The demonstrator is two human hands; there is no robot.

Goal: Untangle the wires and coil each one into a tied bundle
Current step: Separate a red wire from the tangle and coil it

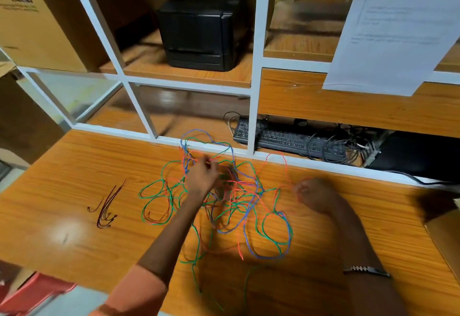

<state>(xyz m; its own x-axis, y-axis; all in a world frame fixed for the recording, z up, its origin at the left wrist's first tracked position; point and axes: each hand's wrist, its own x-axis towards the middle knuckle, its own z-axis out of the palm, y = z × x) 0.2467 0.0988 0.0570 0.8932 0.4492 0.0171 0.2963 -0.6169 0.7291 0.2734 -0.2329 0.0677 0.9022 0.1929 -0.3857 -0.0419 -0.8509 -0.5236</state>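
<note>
A tangle of thin red, green and blue wires (pixel 231 198) sprawls over the middle of the wooden table (pixel 74 166). My left hand (pixel 202 176) is over the far part of the tangle, its fingers pinched on a red wire (pixel 214 158). My right hand (pixel 315 195) rests at the tangle's right side, fingers closed on a red strand that loops up toward the white frame. Both hands are blurred by motion. A green wire end (pixel 196 276) trails toward the near table edge.
A bunch of dark ties (pixel 107 206) lies on the table at the left. A white window frame (pixel 256 66) stands behind, with a keyboard (pixel 286 139), cables and a black printer (pixel 201 34) beyond. A cardboard box (pixel 445 238) sits at the right edge.
</note>
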